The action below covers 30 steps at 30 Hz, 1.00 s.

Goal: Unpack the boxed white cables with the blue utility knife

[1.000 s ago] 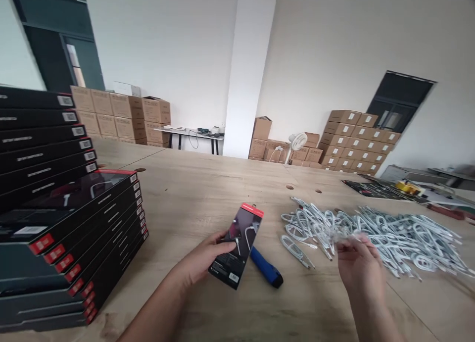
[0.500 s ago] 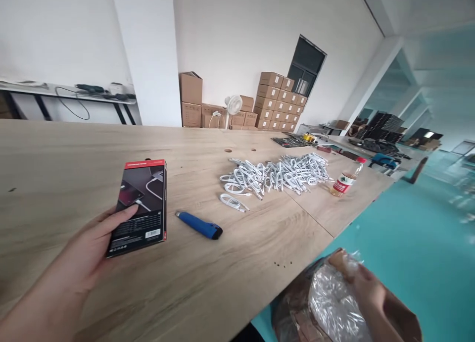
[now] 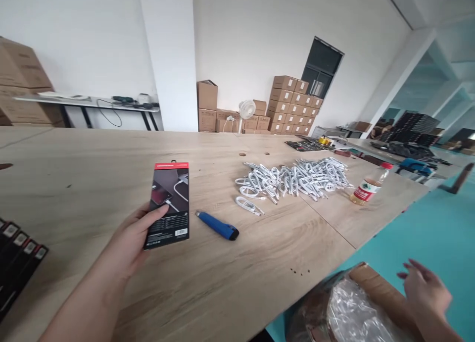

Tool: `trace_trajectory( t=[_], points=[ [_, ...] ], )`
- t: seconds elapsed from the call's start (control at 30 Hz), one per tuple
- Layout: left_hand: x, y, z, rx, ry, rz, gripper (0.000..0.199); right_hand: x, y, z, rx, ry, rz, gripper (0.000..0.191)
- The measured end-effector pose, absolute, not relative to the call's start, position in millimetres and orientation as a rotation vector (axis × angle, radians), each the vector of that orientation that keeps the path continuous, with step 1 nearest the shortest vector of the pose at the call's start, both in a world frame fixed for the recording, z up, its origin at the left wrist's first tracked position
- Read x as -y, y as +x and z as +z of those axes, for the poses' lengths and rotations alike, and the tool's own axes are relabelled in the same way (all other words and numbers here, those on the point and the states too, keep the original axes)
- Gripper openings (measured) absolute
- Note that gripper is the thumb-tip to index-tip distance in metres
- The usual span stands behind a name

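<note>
A flat black box with a red top edge (image 3: 170, 193) is held upright in my left hand (image 3: 135, 233), thumb across its front, above the wooden table. Just right of it lies a blue utility knife (image 3: 217, 225). My right hand (image 3: 425, 285) hangs over the right side of a cardboard box (image 3: 378, 285) filled with clear plastic wrap (image 3: 352, 310); its fingers are apart and hold nothing. Farther back on the table is a heap of coiled white cables (image 3: 297, 177), with one coil (image 3: 249, 205) at its near left edge.
A drink bottle with a red cap (image 3: 367, 187) stands right of the cables. Several black boxes (image 3: 20, 263) sit at the left edge. Small dark bits (image 3: 300, 271) lie near the table's front edge. A fan (image 3: 247, 109) and stacked cartons (image 3: 293, 104) are behind.
My right hand has moved right, away from the plastic in the cardboard box, and its fingers have spread. The view has turned left, bringing the black boxes into sight.
</note>
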<state>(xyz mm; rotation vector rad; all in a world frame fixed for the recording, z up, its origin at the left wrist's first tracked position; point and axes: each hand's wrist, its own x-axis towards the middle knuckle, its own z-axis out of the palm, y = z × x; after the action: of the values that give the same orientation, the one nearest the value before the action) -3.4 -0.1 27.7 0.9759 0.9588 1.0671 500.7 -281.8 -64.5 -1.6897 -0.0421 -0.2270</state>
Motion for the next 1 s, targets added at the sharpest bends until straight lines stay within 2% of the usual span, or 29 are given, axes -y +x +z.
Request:
trace_trajectory(
  t=[0.1,0.17,0.27,0.4,0.53,0.7,0.87,1.0],
  points=[
    [-1,-4,25,-0.942,0.965,1.14,0.058,217,480,-31,0.389,-1.598,-0.085,0.018],
    [-4,-6,20,-0.95,0.937,1.193,0.056,164,444,-12,0.725,-1.535,0.081,0.028],
    [-10,-8,11,-0.958,0.891,1.308,0.049,82,364,4,1.173,-1.418,0.31,0.026],
    [-14,-14,3,-0.975,0.844,1.374,0.048,4,251,4,1.504,-1.241,0.43,0.024],
    [-12,-18,-1,-0.944,0.817,1.39,0.046,-5,185,-16,1.67,-1.192,0.398,0.033],
    [-12,-16,-3,-0.928,0.765,1.456,0.045,16,186,-33,1.803,-1.302,0.302,0.025],
    [-14,-12,-5,-0.934,0.741,1.404,0.047,1,222,-35,1.798,-1.626,0.307,0.021],
    [-15,-13,-8,-0.981,0.769,1.38,0.046,-15,255,-44,1.722,-1.827,0.367,0.009]
  ],
)
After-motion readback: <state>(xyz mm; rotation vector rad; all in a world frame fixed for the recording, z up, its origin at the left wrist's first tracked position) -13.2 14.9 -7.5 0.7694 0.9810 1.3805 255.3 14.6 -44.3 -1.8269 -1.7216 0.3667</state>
